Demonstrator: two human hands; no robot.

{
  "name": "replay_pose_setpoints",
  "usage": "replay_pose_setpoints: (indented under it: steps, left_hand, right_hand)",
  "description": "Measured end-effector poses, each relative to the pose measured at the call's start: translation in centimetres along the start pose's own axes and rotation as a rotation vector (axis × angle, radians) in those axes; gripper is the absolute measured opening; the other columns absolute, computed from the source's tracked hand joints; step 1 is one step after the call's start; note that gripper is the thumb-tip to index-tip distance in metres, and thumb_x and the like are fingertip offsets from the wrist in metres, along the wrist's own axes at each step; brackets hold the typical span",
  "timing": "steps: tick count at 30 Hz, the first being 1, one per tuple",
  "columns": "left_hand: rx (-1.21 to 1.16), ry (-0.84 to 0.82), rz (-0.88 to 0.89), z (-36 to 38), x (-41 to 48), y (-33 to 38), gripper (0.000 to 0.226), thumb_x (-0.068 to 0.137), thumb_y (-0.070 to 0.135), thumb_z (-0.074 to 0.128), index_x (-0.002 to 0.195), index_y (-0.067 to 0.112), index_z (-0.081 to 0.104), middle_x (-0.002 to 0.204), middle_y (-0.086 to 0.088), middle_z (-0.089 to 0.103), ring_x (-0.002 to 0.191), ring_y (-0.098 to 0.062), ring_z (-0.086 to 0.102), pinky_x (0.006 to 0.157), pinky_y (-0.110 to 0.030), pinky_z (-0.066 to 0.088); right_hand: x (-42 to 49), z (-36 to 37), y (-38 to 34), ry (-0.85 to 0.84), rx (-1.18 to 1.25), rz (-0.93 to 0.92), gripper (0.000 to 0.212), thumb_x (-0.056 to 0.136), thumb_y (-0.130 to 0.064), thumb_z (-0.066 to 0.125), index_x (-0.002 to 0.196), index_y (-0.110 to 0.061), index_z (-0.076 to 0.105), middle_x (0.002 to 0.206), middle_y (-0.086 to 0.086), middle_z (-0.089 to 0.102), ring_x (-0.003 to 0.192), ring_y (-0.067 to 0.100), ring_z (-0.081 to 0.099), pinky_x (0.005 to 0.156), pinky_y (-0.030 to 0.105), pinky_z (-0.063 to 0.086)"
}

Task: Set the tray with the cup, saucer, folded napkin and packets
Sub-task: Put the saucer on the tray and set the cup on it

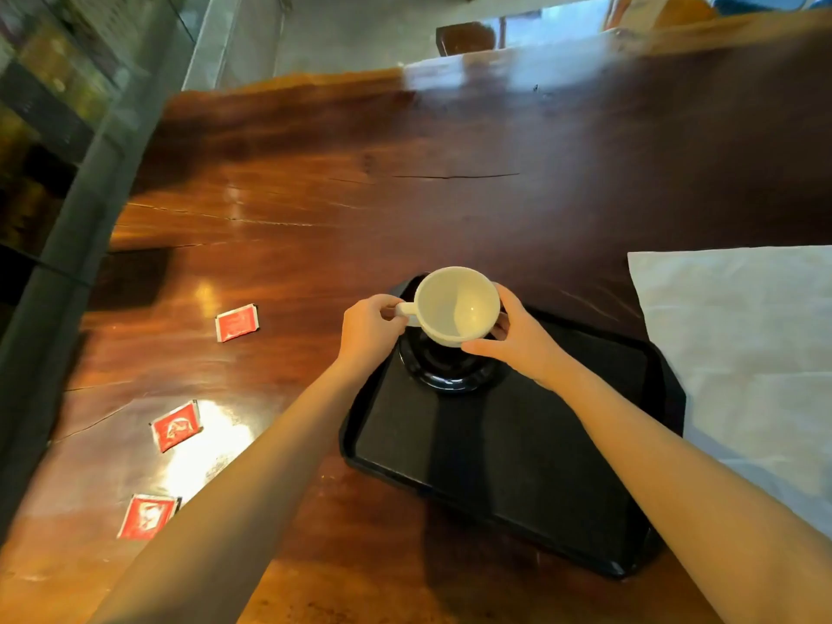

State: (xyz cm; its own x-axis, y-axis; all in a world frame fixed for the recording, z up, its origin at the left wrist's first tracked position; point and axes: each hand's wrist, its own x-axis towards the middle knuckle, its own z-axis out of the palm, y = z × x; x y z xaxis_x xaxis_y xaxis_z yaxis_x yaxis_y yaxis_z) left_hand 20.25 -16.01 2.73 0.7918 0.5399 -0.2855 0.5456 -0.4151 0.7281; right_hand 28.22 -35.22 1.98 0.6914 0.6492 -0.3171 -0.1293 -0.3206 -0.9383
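A white cup (454, 304) is held just above a black saucer (450, 369) that sits at the far end of a black tray (517, 466). My left hand (371, 331) pinches the cup's handle. My right hand (513, 340) cups the cup's right side and base. Whether the cup touches the saucer I cannot tell. A white napkin (747, 353) lies unfolded on the table, right of the tray. Three red packets lie to the left on the table: one far (237, 322), one in the middle (175, 426), one near (146, 516).
The wooden table (360, 195) is dark and glossy, with cracks in its surface. Its left edge runs beside a grey ledge (81, 227). A chair (466, 37) stands beyond the far edge.
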Motion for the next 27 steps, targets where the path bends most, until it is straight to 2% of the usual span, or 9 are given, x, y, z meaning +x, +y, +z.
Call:
replay_pose_setpoints:
  steps: [3, 6, 8, 12, 16, 27]
  left_hand:
    - [0.151, -0.026, 0.079, 0.0, 0.1, -0.8, 0.022, 0.088, 0.012, 0.057, 0.106, 0.011, 0.07, 0.101, -0.005, 0.072, 0.093, -0.019, 0.063, 0.074, -0.025, 0.04]
    - [0.217, -0.053, 0.118, 0.2, 0.5, -1.4, 0.023, 0.086, 0.009, 0.057, 0.101, 0.013, 0.074, 0.097, -0.005, 0.074, 0.089, -0.019, 0.063, 0.071, -0.024, 0.039]
    - [0.229, -0.062, 0.125, 0.4, 0.8, -1.5, 0.024, 0.085, 0.007, 0.058, 0.101, 0.013, 0.074, 0.097, -0.004, 0.073, 0.085, -0.014, 0.059, 0.071, -0.022, 0.038]
    - [0.254, -0.055, 0.164, 0.8, 1.5, -1.5, 0.025, 0.084, 0.003, 0.057, 0.101, 0.012, 0.073, 0.099, -0.005, 0.073, 0.088, -0.015, 0.058, 0.073, -0.023, 0.038]
    - [0.248, -0.046, 0.176, 1.1, 2.2, -1.5, 0.027, 0.084, -0.001, 0.055, 0.1, 0.011, 0.073, 0.101, -0.006, 0.073, 0.094, -0.02, 0.062, 0.075, -0.024, 0.042]
    - [0.255, -0.078, 0.185, 1.8, 3.6, -1.6, 0.03, 0.087, 0.0, 0.055, 0.112, 0.011, 0.068, 0.113, -0.007, 0.069, 0.103, -0.02, 0.06, 0.08, -0.021, 0.04]
  right_hand:
    - [-0.4, 0.9, 1.1, 0.032, -0.015, 0.019, 0.084, 0.07, -0.006, 0.078, 0.135, -0.032, 0.031, 0.135, -0.007, 0.039, 0.125, 0.011, 0.04, 0.105, 0.033, 0.04]
    - [-0.7, 1.8, 2.0, 0.095, -0.056, 0.032, 0.087, 0.069, -0.01, 0.08, 0.139, -0.027, 0.031, 0.141, -0.002, 0.038, 0.129, 0.015, 0.039, 0.107, 0.038, 0.039]
    - [-1.0, 2.5, 2.5, 0.149, -0.068, 0.044, 0.089, 0.068, -0.011, 0.081, 0.139, -0.025, 0.03, 0.143, -0.001, 0.036, 0.13, 0.015, 0.038, 0.108, 0.038, 0.038]
    - [-1.3, 3.9, 3.1, 0.261, -0.085, 0.043, 0.089, 0.067, -0.014, 0.082, 0.14, -0.022, 0.029, 0.144, 0.001, 0.034, 0.124, 0.007, 0.035, 0.103, 0.028, 0.036]
    - [-1.6, 5.2, 3.5, 0.348, -0.074, 0.046, 0.089, 0.068, -0.018, 0.082, 0.139, -0.023, 0.029, 0.143, 0.0, 0.034, 0.125, 0.01, 0.036, 0.106, 0.034, 0.039]
    - [-1.4, 7.2, 4.6, 0.464, -0.091, 0.084, 0.094, 0.067, -0.023, 0.082, 0.142, -0.018, 0.025, 0.144, 0.003, 0.032, 0.129, 0.014, 0.036, 0.105, 0.035, 0.04]
